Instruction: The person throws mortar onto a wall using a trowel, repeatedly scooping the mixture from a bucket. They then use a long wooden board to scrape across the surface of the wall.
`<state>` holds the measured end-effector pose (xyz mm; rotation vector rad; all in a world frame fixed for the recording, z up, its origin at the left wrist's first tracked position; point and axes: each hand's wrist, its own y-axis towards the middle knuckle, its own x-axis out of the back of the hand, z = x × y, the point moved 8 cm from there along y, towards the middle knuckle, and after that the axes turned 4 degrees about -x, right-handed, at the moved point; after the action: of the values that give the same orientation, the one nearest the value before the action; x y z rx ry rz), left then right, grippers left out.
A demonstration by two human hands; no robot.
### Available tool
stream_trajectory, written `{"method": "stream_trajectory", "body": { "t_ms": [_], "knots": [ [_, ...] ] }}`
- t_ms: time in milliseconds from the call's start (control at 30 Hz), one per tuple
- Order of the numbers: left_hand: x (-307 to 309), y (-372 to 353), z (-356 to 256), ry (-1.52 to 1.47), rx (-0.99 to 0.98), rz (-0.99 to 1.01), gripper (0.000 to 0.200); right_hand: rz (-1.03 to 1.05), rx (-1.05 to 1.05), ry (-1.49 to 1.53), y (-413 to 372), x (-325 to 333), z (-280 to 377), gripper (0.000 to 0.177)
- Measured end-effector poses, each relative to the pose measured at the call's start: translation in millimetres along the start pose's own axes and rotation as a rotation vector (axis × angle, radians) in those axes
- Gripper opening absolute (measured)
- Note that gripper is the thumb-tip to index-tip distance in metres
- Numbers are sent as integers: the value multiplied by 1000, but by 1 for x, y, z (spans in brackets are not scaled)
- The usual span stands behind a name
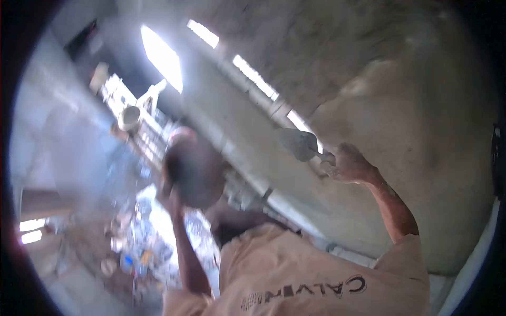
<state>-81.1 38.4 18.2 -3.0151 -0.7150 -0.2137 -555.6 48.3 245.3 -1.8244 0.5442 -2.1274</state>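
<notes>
My right hand (349, 166) grips the handle of a trowel (298, 143), whose grey pointed blade is raised close to a rough plastered wall (421, 131). Whether the blade touches the wall cannot be told. My left hand (171, 199) holds up a dark round pan (192, 171) at about chest height, to the left of the trowel. Both forearms rise from my beige printed shirt (305, 274) at the bottom of the view. The picture is blurred, so what lies in the pan cannot be told.
A long grey concrete ledge (247, 137) runs diagonally below the wall. Bright openings (161, 55) glare at the top left. A pale bucket-like object (129, 117) and scattered rubble and litter (142, 242) lie far below on the left.
</notes>
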Motion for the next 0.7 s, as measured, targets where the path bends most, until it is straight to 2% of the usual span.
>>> {"method": "stream_trajectory", "body": {
  "t_ms": [33, 100, 133, 167, 233, 300, 333, 367, 400, 467, 500, 533, 600, 667, 700],
  "knots": [
    [-23, 3, -29, -94, -229, 146, 36, 72, 76, 36, 4, -33, 18, 49],
    [-43, 14, -26, 107, -71, 169, 25, 171, 191, 136, 14, -80, 52, 44],
    [-53, 19, -24, 208, 6, 191, 24, 134, 253, 121, 34, -114, 54, 38],
    [-73, 25, -38, 114, 22, 249, 28, 20, 214, 46, 50, -129, 64, 36],
    [-107, 25, -66, 67, 27, 411, 24, -319, 352, -133, 73, -141, 95, 35],
    [-146, 27, -109, 130, -72, 621, 18, -542, 452, -312, 77, -132, 126, 37],
    [-158, 27, -121, 164, -124, 723, 17, -546, 364, -388, 75, -119, 149, 38],
    [-162, 31, -125, 116, -101, 721, 17, -546, 268, -457, 66, -107, 162, 40],
    [-168, 35, -128, 64, -76, 716, 16, -454, 399, -431, 50, -108, 167, 42],
    [-173, 28, -149, -97, -40, 719, 20, -576, 375, -274, 36, -86, 152, 40],
    [-175, 24, -160, -70, -53, 767, 22, -635, 359, -197, 29, -76, 143, 40],
    [-179, 22, -168, -46, -75, 814, 24, -772, 339, -320, 33, -76, 136, 48],
    [-188, 25, -175, 2, -94, 874, 27, -655, 312, -302, 45, -89, 150, 52],
    [-201, 32, -170, 55, -75, 929, 28, -428, 309, -392, 38, -110, 166, 58],
    [-203, 31, -173, -20, -80, 927, 28, -480, 227, -234, 42, -104, 153, 46]
  ]
}}
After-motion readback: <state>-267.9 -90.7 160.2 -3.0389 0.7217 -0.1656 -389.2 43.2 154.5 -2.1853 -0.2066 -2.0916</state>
